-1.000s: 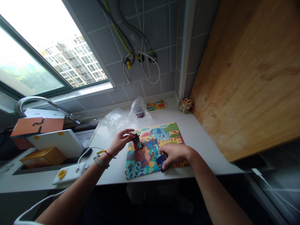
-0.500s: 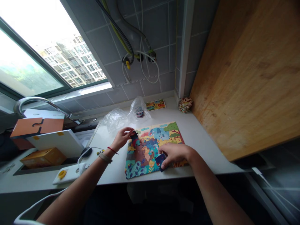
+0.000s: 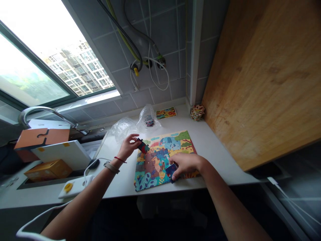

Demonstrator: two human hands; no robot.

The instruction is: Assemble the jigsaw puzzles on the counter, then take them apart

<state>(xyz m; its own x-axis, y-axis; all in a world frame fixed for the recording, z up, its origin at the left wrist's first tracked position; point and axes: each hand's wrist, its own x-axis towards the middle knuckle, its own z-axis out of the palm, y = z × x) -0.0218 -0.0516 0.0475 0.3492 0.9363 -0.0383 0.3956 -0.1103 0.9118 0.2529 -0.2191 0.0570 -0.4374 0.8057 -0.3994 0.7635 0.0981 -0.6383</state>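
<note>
A colourful jigsaw puzzle (image 3: 156, 167) with animals and trees lies on the white counter. Over its upper left part, my left hand (image 3: 129, 146) pinches a dark puzzle piece (image 3: 142, 146) with red and green on it, held tilted. My right hand (image 3: 187, 164) is over the puzzle's lower right part, its thumb and fingers closed on a dark blue puzzle piece (image 3: 171, 170). Whether either held piece touches the puzzle below cannot be made out.
Behind the puzzle are a clear plastic bag (image 3: 149, 121) with pieces, a picture card (image 3: 166, 113) and a stack of pieces (image 3: 197, 112). A power strip (image 3: 75, 186) and boxes (image 3: 48, 169) stand left; a wooden board (image 3: 271, 73) rises right.
My left hand has moved slightly left with its piece, which is now turned more sideways. My right hand has hardly moved.
</note>
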